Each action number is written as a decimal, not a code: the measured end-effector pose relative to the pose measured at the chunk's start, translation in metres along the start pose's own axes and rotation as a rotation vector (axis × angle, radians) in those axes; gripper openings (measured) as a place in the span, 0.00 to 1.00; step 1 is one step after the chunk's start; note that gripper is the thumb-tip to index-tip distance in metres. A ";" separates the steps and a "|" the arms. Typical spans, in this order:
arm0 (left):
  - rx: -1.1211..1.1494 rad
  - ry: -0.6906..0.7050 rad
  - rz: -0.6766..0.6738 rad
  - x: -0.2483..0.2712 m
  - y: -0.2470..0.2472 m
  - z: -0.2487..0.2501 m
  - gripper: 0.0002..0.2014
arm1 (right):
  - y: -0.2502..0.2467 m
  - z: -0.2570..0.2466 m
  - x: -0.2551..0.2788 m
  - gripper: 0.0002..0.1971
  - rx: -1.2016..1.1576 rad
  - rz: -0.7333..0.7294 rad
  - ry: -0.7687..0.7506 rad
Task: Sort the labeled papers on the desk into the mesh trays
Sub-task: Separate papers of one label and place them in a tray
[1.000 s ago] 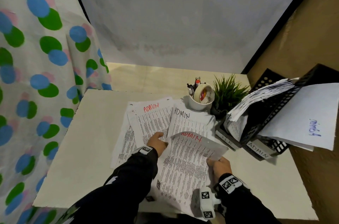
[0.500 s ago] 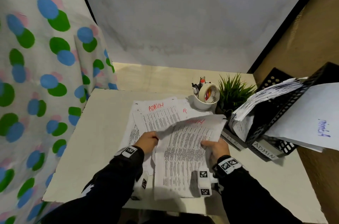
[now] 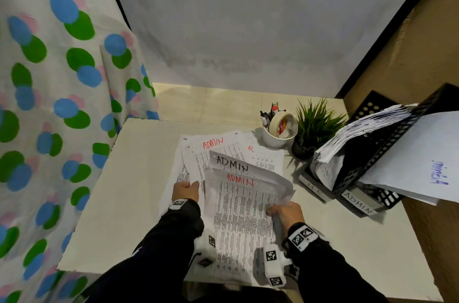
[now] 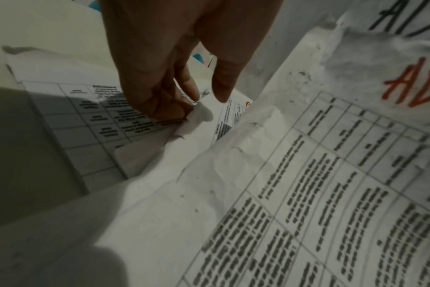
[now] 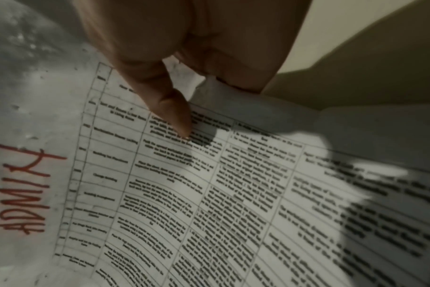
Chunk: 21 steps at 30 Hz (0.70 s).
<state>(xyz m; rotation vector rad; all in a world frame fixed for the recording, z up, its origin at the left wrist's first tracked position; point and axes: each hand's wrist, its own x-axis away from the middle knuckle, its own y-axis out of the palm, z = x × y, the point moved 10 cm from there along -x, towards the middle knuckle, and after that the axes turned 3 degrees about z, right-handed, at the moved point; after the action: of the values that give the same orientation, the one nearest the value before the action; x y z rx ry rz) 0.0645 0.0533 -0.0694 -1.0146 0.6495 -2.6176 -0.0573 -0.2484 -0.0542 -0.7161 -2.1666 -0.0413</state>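
Observation:
My right hand (image 3: 274, 210) pinches the right edge of a printed sheet marked ADMIN in red (image 3: 238, 206), thumb (image 5: 174, 116) on top, and holds it tilted up over the desk's front. A sheet marked ADMIN in black (image 3: 231, 166) stands raised just behind it. My left hand (image 3: 190, 186) sits on the paper pile (image 3: 198, 153) to the left, and its curled fingers (image 4: 160, 101) pinch a sheet's edge. The pile's top sheets show a red ADMIN (image 3: 213, 145) and a red R (image 3: 250, 148). The black mesh trays (image 3: 387, 143), labeled HR (image 3: 314, 189) and ADMIN (image 3: 357, 202), stand at the right, stuffed with papers.
A white cup (image 3: 275, 138) with markers and a tape roll stands behind the pile, beside a small potted plant (image 3: 315, 129). A loose sheet with blue writing (image 3: 422, 163) overhangs the trays. A dotted curtain (image 3: 49, 104) hangs along the left. The desk's left part (image 3: 139, 178) is bare.
The black ADMIN sheet has come up off the pile behind the red one, uncovering the sheet marked R. My left hand has slid left along the pile.

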 end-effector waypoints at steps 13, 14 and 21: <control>-0.005 0.224 0.174 -0.021 -0.086 0.001 0.04 | 0.004 -0.001 -0.008 0.11 0.135 -0.100 -0.009; 0.014 0.226 0.172 -0.024 -0.093 -0.003 0.05 | 0.003 -0.006 -0.005 0.16 0.157 -0.096 -0.011; 0.016 0.318 -0.109 0.010 -0.048 0.008 0.12 | 0.020 -0.024 0.008 0.14 -0.174 -0.080 -0.095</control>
<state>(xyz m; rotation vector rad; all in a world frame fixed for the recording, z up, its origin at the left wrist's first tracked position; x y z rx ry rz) 0.0588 0.0887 -0.0347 -0.6491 0.6554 -2.9061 -0.0339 -0.2343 -0.0368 -0.7425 -2.3021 -0.2449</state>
